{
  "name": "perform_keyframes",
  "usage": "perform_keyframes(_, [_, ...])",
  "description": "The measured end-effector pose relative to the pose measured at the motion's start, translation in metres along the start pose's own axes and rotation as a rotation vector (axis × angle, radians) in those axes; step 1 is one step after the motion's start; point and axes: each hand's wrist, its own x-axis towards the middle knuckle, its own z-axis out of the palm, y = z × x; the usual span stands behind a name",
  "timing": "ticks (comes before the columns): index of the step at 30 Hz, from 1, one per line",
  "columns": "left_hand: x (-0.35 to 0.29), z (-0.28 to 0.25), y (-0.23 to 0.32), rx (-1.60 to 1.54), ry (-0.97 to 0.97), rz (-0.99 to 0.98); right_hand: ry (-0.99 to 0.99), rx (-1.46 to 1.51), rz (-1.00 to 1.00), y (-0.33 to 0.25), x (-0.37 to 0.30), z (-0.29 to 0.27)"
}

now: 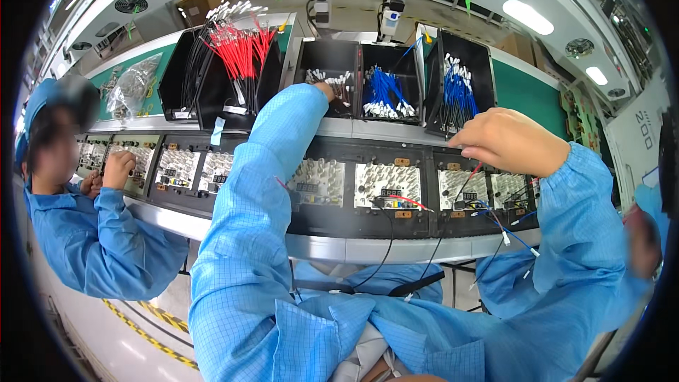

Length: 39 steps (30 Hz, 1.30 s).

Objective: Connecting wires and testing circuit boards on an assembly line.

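Note:
My left hand (pixel 325 90) reaches into a black bin (pixel 311 53) of short white-tipped wires (pixel 338 86); its fingers are mostly hidden by the sleeve and the bin. My right hand (pixel 511 143) hovers, fingertips pressed together, in front of a bin of blue wires (pixel 458 92). Whatever it pinches is too small to make out. Below it lies a circuit board (pixel 463 185) with a small display, crossed by a thin red wire (pixel 472 175). Left of that, another board (pixel 387 180) carries a red wire (pixel 410 201) and a black wire (pixel 390 233) that hangs over the bench edge.
Bins of red wires (pixel 240 49), black wires (pixel 191 71) and more blue wires (pixel 385 88) line the back. Several boards sit in dark trays along the rail (pixel 339 247). A co-worker (pixel 92 205) works at left; another person (pixel 643 240) is at far right.

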Motion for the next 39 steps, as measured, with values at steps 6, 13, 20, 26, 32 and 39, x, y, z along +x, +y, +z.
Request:
perform_keyframes(6, [-0.008,-0.006,-0.03,0.053,0.106,0.402,-0.006,0.022,-0.027,0.001,-0.007,0.003])
perform_keyframes(13, [-0.095,-0.109,0.01,-1.758,-0.377,-0.177,-0.071,0.155,-0.063,0.015,0.006,0.029])
perform_keyframes(20, [-0.205,-0.138,0.066,-1.515,0.032,0.331,0.084,0.716,-0.172,0.035,0.061,0.074])
perform_keyframes(26, [-0.242,-0.162,0.097,-1.415,0.213,0.469,0.279,0.809,-0.036,-0.014,0.093,0.054])
perform_keyframes(32, [-0.272,-0.13,0.071,-1.042,0.504,0.549,0.231,0.636,-0.147,-0.017,0.067,0.059])
perform_keyframes(39, [-0.288,-0.075,0.043,-1.038,0.21,0.445,0.239,0.685,0.156,0.005,0.008,0.05])
